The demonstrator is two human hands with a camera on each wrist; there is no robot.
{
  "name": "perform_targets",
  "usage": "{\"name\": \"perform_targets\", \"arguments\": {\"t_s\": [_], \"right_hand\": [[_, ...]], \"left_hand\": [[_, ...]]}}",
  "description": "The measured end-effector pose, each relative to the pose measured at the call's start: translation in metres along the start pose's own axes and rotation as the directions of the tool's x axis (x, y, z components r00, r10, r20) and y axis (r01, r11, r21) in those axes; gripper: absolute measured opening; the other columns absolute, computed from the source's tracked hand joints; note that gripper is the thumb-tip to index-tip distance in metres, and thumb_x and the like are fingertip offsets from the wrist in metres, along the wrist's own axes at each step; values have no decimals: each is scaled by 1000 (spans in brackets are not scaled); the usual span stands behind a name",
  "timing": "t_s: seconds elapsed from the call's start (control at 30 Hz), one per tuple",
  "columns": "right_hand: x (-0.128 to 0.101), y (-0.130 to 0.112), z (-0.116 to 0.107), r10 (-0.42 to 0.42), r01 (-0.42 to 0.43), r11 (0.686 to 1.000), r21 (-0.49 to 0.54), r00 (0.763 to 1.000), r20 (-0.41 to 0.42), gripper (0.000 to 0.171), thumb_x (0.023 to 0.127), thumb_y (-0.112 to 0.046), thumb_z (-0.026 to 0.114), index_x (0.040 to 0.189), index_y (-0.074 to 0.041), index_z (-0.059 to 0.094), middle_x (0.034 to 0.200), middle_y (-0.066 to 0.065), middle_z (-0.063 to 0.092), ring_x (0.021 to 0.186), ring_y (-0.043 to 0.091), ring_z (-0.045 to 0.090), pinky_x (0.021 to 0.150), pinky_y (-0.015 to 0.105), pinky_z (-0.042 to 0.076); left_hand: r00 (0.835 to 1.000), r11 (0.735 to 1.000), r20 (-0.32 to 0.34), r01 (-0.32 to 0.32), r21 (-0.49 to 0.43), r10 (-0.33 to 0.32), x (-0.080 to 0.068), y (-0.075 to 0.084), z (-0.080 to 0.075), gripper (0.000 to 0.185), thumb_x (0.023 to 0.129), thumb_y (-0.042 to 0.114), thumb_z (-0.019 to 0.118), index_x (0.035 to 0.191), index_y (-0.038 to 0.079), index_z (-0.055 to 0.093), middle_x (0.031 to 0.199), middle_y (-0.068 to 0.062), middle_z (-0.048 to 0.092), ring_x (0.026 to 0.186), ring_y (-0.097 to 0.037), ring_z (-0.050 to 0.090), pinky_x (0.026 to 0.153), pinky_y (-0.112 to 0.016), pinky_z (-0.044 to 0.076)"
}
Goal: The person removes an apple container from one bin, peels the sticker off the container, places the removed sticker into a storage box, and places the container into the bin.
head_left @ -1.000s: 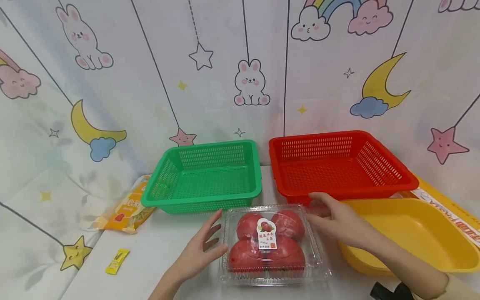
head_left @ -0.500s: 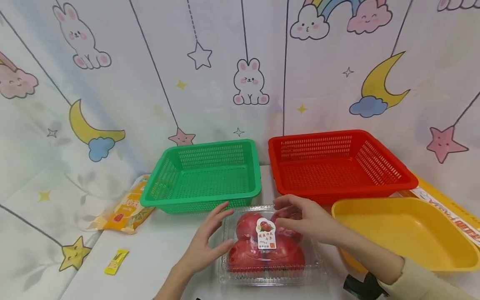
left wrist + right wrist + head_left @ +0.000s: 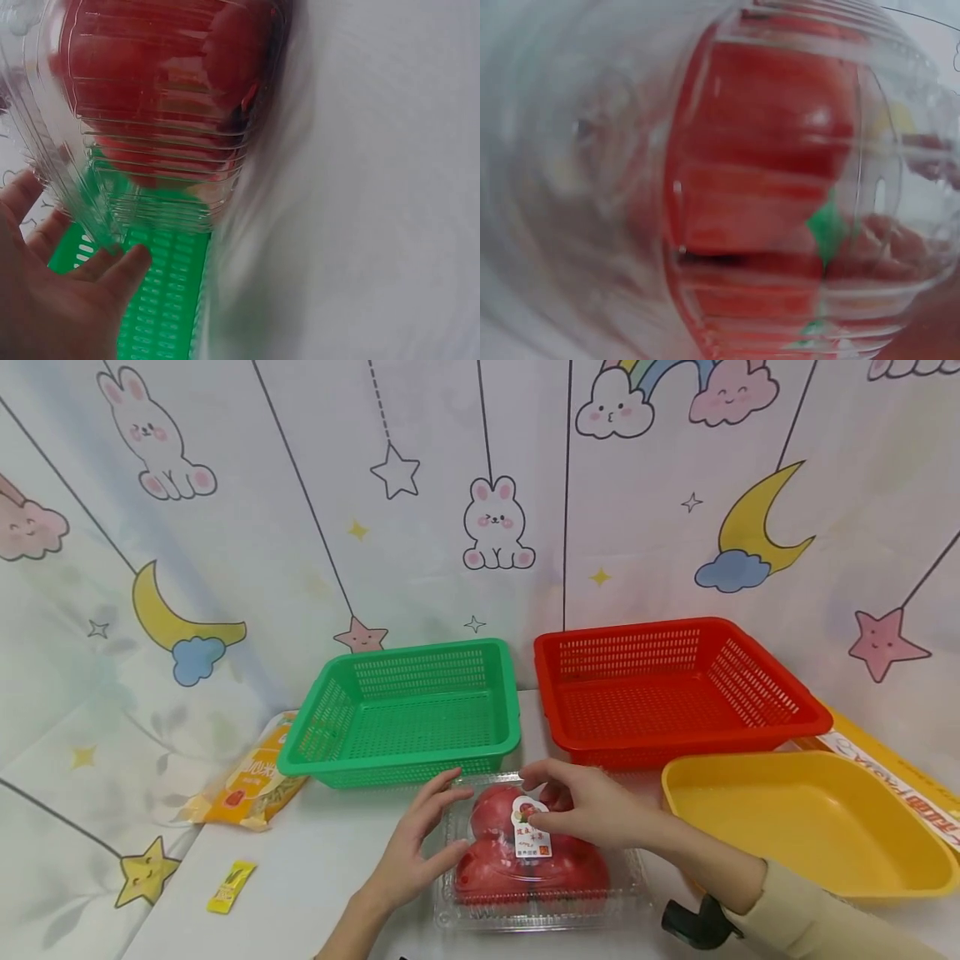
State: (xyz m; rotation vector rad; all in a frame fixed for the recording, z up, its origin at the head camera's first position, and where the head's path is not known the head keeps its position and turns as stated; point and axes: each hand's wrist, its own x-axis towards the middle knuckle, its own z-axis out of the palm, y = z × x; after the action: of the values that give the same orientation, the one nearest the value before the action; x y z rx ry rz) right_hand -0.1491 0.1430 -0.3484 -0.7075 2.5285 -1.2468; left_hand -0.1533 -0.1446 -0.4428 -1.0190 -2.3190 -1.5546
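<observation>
- Clear plastic box (image 3: 536, 924): found at lower ctr of the head frame, on the white table (image 3: 315, 860), apparently lying flat, just below the green basket (image 3: 397, 770) in frame. Lid seems to be down. Walls judged thin, springy & easily dented; surface prob. slick, so a light fingertip hold could be lost. Best gripped low on both sides, w/ wt. borne from beneath; lifting by the lid alone to be avoided, as it may be popped off.
- Red fruit (image 3: 487, 868), as a group: packed close inside, part hid. by the right hand (image 3: 592, 810). Most of the wt. is prob. supplied by these, so box judged mod. heavy for its flimsy shell. Prob. firm but easily bruised; squeezing or dropping not advised.
- Right hand: held over the lid's right half, forearm angled from lower right; fingers loosely bent, nothing seen gripped. Contact w/ lid can't be told, right wrist view being blurred.
- Left hand (image 3: 408, 852): placed at the box's left edge; fingers & thumb spread, no grip seen. Fingertips are seen by the rim at lower left of left wrist view; touch can't be confirmed.
- White label (image 3: 534, 842): stuck on lid, approx. mid-box, upper right corner covered by right thumb.
</observation>
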Motion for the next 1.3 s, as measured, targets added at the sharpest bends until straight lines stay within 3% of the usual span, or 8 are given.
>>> {"name": "perform_targets", "arguments": {"t_s": [0.17, 0.53, 0.83, 1.1, 1.3], "right_hand": [[3, 0, 1, 5, -4, 999, -42, 1000, 17, 45, 89, -26, 78, 128, -11, 61, 96, -5, 63, 88, 18, 59, 72, 29, 57], [11, -3, -3, 0, 5, 995, -95, 999, 49, 42, 88, -24, 79, 124, -9, 63, 98, -4, 64, 88, 18, 59, 71, 28, 57], [22, -4, -7, -7, 24, 985, -171, 995, 96, 24, 89, -21, 78, 110, -13, 70, 93, -7, 64, 85, 15, 60, 70, 28, 57], [25, -3, -6, 5, 11, 975, -223, 997, 72, 11, 90, -17, 78, 94, -18, 68, 83, -9, 61, 80, 14, 57, 69, 27, 55], [26, -1, -6, -22, 36, 975, -219, 998, 67, 10, 90, -17, 77, 93, -18, 68, 84, -9, 62, 79, 13, 57, 70, 26, 55]], "left_hand": [[1000, 1000, -3, 15, -18, -15, 0, -2, 2, 50, 88, 14, 68, 137, 15, 59, 158, -6, 35, 142, -43, 33, 93, -77, 38], [999, 997, -20, 43, -64, -44, -1, -2, 4, 49, 87, 14, 70, 136, 16, 61, 158, -5, 35, 143, -42, 30, 94, -75, 39], [997, 996, -39, 66, -67, -69, -1, -3, 7, 49, 87, 17, 71, 135, 17, 61, 157, -4, 37, 143, -38, 31, 95, -68, 43], [996, 995, -44, 79, -62, -82, 1, -1, 8, 50, 86, 19, 72, 135, 15, 61, 158, -4, 36, 143, -38, 31, 98, -66, 42], [995, 995, -49, 84, -59, -87, 3, -1, 8, 50, 87, 19, 72, 135, 16, 62, 158, -4, 36, 143, -37, 33, 99, -64, 43]]}}
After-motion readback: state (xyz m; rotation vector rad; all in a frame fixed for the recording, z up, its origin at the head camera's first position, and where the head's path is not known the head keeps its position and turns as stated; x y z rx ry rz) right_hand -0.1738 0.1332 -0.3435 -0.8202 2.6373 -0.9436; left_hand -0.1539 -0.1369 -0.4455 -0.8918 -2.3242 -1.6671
